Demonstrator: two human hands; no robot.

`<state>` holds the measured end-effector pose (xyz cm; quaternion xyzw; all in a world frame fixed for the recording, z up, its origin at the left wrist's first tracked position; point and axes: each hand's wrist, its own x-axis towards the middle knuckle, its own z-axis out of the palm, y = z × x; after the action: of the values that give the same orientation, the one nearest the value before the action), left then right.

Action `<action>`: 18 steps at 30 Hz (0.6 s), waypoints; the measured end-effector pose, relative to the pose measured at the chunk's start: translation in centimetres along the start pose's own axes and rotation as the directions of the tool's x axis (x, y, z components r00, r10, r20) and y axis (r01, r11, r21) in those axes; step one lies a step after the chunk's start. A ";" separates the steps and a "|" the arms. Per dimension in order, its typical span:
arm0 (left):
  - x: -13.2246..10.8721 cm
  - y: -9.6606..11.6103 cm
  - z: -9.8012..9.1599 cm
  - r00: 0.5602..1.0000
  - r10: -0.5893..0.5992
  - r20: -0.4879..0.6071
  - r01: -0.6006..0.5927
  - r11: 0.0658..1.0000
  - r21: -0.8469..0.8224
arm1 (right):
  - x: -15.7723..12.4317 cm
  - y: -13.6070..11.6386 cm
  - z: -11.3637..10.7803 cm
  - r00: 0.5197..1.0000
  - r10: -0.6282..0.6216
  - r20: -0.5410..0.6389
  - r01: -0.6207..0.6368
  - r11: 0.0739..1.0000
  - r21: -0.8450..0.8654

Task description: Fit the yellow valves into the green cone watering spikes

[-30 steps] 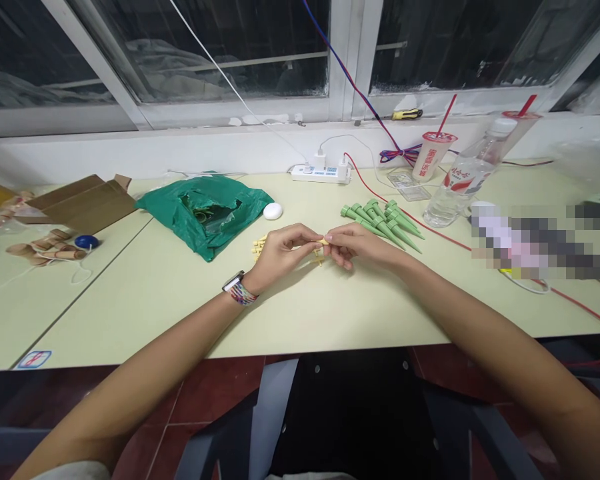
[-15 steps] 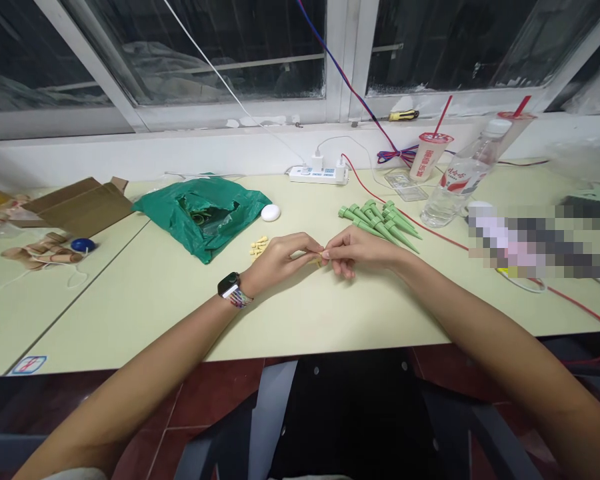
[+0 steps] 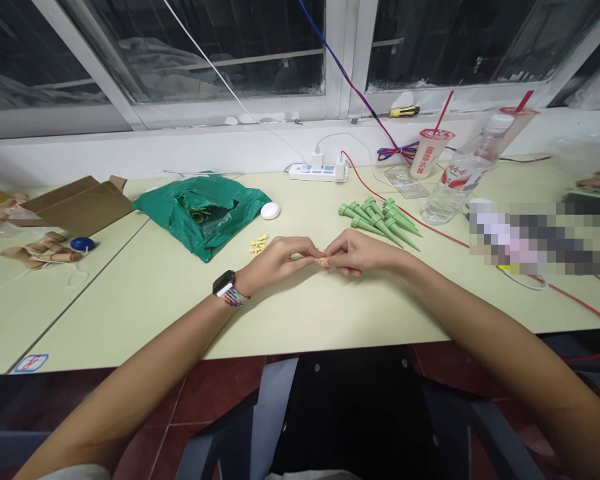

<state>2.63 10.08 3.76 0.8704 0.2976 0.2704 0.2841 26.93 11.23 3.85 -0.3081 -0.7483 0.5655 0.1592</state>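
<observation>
My left hand (image 3: 277, 261) and my right hand (image 3: 355, 253) meet at the fingertips above the pale table. Both pinch a small yellow plastic part (image 3: 322, 259), which is mostly hidden by my fingers. Just beyond my left hand lies a small heap of similar yellow parts (image 3: 259, 245). Beyond my right hand lies a bunch of green tapered plastic spikes (image 3: 377, 223), apart from my fingers. A smartwatch (image 3: 224, 284) and a braided bracelet (image 3: 236, 298) sit on my left wrist.
A green plastic bag (image 3: 203, 217) and a white round object (image 3: 270, 211) lie left of centre. A power strip (image 3: 319, 173), a red wire (image 3: 430, 230), a water bottle (image 3: 463, 175) and a straw cup (image 3: 430, 152) stand behind. Another person's hand (image 3: 597, 179) shows far right.
My hands have stayed together at the fingertips, with small shifts around the yellow part. The view has tilted slightly, and a hand has appeared at the far right.
</observation>
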 end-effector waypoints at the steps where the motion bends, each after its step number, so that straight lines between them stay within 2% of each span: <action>1: 0.0 0.0 0.0 1.000 -0.009 0.003 0.009 1.000 -0.008 | 0.0 0.0 0.1 1.000 0.002 -0.006 -0.003 1.000 -0.007; 4: 0.1 -0.2 0.0 0.999 -0.043 -0.009 0.043 0.999 -0.033 | 0.1 0.0 0.2 0.997 -0.004 -0.076 -0.003 0.996 -0.090; 7: 0.3 -0.3 0.1 0.996 -0.084 -0.031 0.082 0.993 -0.083 | 0.2 0.0 0.3 0.982 -0.085 -0.171 0.034 0.958 -0.283; 11: 0.4 -0.3 0.4 0.987 -0.157 -0.043 0.145 0.970 -0.196 | 0.3 0.3 0.6 0.919 -0.297 -0.260 0.121 0.839 -0.531; 14: 0.4 -0.6 0.5 0.978 -0.200 -0.060 0.178 0.948 -0.263 | 0.4 0.7 1.1 0.865 -0.417 -0.279 0.144 0.739 -0.659; 16: 0.4 -0.8 0.5 0.977 -0.205 -0.066 0.180 0.945 -0.272 | 0.5 0.8 1.3 0.845 -0.446 -0.296 0.124 0.700 -0.703; 18: 0.5 -0.8 0.4 0.978 -0.191 -0.089 0.165 0.956 -0.241 | 0.6 0.9 1.2 0.851 -0.415 -0.322 0.093 0.722 -0.686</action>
<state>2.92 10.78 3.07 0.7844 0.3565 0.3246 0.3903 26.04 10.87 2.54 -0.3579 -0.8735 0.1550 0.2915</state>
